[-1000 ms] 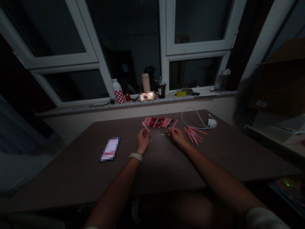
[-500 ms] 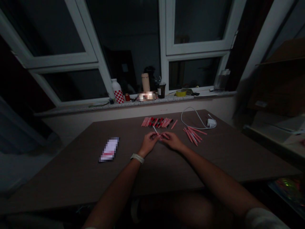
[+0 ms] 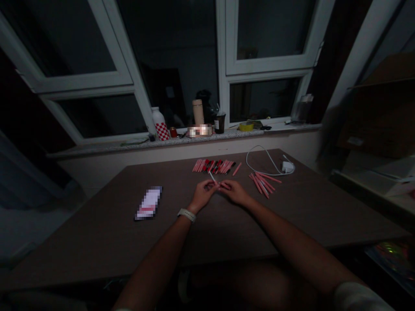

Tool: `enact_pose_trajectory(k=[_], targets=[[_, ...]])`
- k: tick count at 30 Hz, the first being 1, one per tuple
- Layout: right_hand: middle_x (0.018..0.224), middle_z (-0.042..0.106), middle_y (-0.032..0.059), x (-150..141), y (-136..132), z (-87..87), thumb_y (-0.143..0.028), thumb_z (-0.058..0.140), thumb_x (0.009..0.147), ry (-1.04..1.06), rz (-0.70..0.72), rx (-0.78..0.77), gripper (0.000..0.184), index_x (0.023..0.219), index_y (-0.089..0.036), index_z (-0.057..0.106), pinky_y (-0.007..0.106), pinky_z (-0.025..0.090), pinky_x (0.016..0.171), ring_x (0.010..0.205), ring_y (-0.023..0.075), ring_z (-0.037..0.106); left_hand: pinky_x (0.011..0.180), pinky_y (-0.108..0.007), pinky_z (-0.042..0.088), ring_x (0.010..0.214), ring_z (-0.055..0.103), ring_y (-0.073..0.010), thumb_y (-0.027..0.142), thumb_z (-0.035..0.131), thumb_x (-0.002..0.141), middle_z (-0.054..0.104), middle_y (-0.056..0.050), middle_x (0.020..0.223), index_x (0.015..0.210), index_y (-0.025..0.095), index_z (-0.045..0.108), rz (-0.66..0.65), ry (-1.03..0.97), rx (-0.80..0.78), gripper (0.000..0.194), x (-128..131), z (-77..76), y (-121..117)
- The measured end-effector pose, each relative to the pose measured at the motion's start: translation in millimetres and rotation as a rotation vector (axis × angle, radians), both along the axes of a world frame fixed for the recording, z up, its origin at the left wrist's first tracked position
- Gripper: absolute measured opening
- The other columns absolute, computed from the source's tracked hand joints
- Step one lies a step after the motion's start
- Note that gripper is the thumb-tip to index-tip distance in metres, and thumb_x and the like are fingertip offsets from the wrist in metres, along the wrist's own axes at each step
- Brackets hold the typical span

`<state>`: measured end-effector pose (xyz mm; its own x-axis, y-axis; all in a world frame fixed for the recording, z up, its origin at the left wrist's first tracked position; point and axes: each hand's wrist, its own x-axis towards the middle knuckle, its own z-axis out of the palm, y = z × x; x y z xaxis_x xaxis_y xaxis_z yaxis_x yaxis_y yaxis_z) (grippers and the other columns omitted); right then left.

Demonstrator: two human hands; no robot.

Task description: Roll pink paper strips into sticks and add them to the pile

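My left hand (image 3: 204,194) is closed, with the fingertips pinching a slim pen whose white end (image 3: 212,176) sticks up toward the far side of the table. My right hand (image 3: 235,191) meets it at the fingertips, closed on a pink pen part that is mostly hidden by the fingers. Just beyond the hands lies a row of pink, red and black pens (image 3: 214,166), with one pink pen (image 3: 237,169) apart at its right end. A loose, fanned pile of pink pens (image 3: 263,183) rests to the right of my right hand.
On the brown table (image 3: 113,242), a phone (image 3: 149,203) lies at left and a white charger (image 3: 287,167) with its looped cable at back right. The windowsill holds a checkered bottle (image 3: 161,125), a beige flask (image 3: 198,113), a dark cup (image 3: 220,123) and yellow tape (image 3: 246,126).
Hardly anything differs. My fingertips have shifted very slightly around the pen, and both hands stay together at the same spot.
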<state>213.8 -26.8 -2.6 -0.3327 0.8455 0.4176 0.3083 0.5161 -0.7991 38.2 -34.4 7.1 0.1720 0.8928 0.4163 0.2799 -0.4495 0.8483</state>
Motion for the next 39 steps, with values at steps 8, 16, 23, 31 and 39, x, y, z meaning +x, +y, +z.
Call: enact_pose_trajectory(k=[8,16,23,31,39], targets=[[0.07,0.064,-0.0002,6.6,7.4,-7.9,-0.043,0.06,0.081,-0.123,-0.156,-0.002,0.028,0.078,-0.016,0.069,0.022,0.033,0.06,0.066,0.0146,0.053,0.063,-0.025,0.043,0.068,0.06,-0.0158,0.044,0.057,0.084,0.066,-0.005,0.076,0.097,0.016,0.064,0.28,0.261,0.075,0.032,-13.5,0.5,2.9],[0.082,0.071,0.007,13.1,4.1,-6.9,-0.039,0.061,0.082,-0.356,-0.261,0.002,0.023,0.084,-0.019,0.072,0.024,0.032,0.059,0.07,0.0179,0.06,0.075,-0.033,0.043,0.087,0.064,-0.0269,0.047,0.053,0.085,0.068,-0.013,0.089,0.096,0.017,0.06,0.521,0.953,0.032,0.032,-28.1,2.1,-7.5],[0.087,0.072,0.0099,14.4,3.3,-6.4,-0.036,0.064,0.081,-0.426,-0.297,-0.004,0.018,0.085,-0.021,0.073,0.026,0.034,0.061,0.078,0.0216,0.064,0.073,-0.034,0.044,0.085,0.065,-0.0279,0.041,0.049,0.088,0.069,-0.015,0.089,0.093,0.017,0.064,0.486,1.053,-0.002,0.028,-28.7,1.9,-6.2],[0.095,0.068,0.0128,14.1,4.9,-8.4,-0.034,0.064,0.081,-0.486,-0.33,0.031,0.019,0.09,-0.019,0.072,0.028,0.037,0.069,0.086,0.0234,0.062,0.075,-0.032,0.043,0.089,0.063,-0.0262,0.042,0.045,0.092,0.068,-0.015,0.092,0.091,0.017,0.065,0.457,0.983,0.065,0.032,-23.9,1.2,-5.2],[0.095,0.067,0.0123,15.2,6.9,-8.6,-0.032,0.063,0.081,-0.553,-0.326,0.056,0.017,0.089,-0.018,0.07,0.027,0.037,0.071,0.087,0.0226,0.06,0.073,-0.03,0.042,0.086,0.063,-0.0243,0.047,0.041,0.092,0.067,-0.014,0.091,0.098,0.019,0.064,0.493,0.909,0.015,0.037,-21.6,2.1,-5.2]])
